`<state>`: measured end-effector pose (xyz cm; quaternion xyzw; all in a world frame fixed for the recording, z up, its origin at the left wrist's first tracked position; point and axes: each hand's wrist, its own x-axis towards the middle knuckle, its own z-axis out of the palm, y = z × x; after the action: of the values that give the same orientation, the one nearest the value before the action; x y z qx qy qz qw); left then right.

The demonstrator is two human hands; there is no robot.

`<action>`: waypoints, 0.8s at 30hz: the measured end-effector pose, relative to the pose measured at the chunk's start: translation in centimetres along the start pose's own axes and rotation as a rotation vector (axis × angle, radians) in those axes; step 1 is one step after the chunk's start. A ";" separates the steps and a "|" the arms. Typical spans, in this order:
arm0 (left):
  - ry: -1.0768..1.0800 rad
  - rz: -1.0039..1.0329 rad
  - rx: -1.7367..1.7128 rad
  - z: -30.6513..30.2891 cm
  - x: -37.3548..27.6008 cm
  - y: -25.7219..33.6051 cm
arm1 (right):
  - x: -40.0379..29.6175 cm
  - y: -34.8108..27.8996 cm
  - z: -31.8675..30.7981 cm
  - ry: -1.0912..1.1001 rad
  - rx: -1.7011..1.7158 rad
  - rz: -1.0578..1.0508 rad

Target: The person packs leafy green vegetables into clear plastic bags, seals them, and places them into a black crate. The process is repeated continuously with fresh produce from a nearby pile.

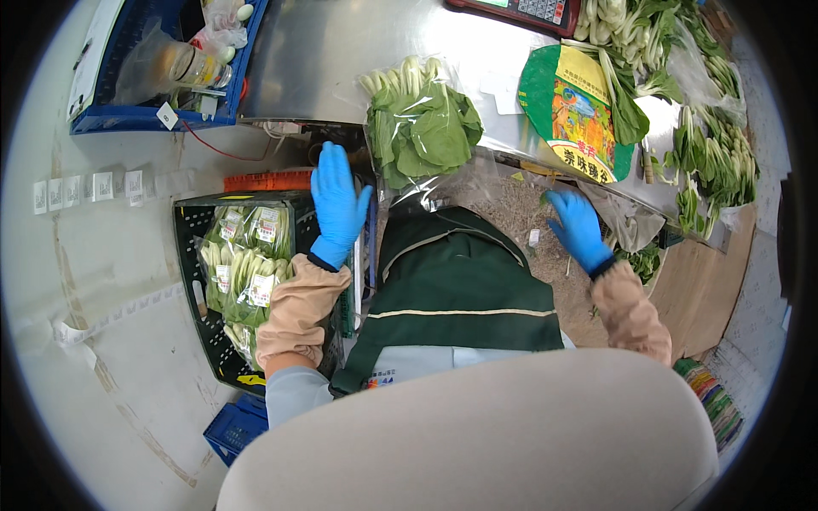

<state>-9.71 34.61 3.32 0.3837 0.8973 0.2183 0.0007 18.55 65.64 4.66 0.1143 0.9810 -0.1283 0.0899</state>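
My left hand (337, 201), in a blue glove, is held flat with its thumb apart and nothing in it. It is above the right side of a dark crate (192, 281) of bagged, labelled leafy greens (246, 259). In front of me a clear plastic bag of bok choy (422, 121) lies at the steel table's edge, its stems pointing away and its loose plastic end hanging towards my apron. My right hand (578, 230), also gloved in blue, hangs below the table edge with its fingers apart. A small green scrap shows by its fingertips; whether they touch it is unclear.
On the steel table (307, 57) are a scale (521, 13), a green and yellow printed bag (578, 115), a knife (647, 163) and loose bok choy (716, 153). A blue crate (153, 121) with a jar stands at upper left. Label strips (89, 188) stick to the left wall.
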 end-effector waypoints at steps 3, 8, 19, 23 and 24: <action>-0.064 0.336 0.164 1.7 0.1 -0.9 | 8.5 -2.8 -0.7 0.300 -0.103 -0.329; -0.183 0.655 0.174 1.2 0.7 -1.7 | 13.7 -2.6 2.4 0.251 -0.148 -0.711; -0.100 -0.658 -1.180 4.6 3.1 -0.4 | 14.6 -4.7 4.8 0.273 1.356 0.290; -0.172 -0.916 -1.076 5.2 3.9 -0.8 | 15.0 -5.1 4.8 0.229 1.316 0.462; -0.295 -0.925 -1.170 5.5 4.1 -1.7 | 15.1 -4.9 5.2 0.225 1.354 0.478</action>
<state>-12.84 38.52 -1.65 -0.0691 0.6954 0.5823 0.4154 3.60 62.63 -2.27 0.3685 0.6381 -0.6717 -0.0763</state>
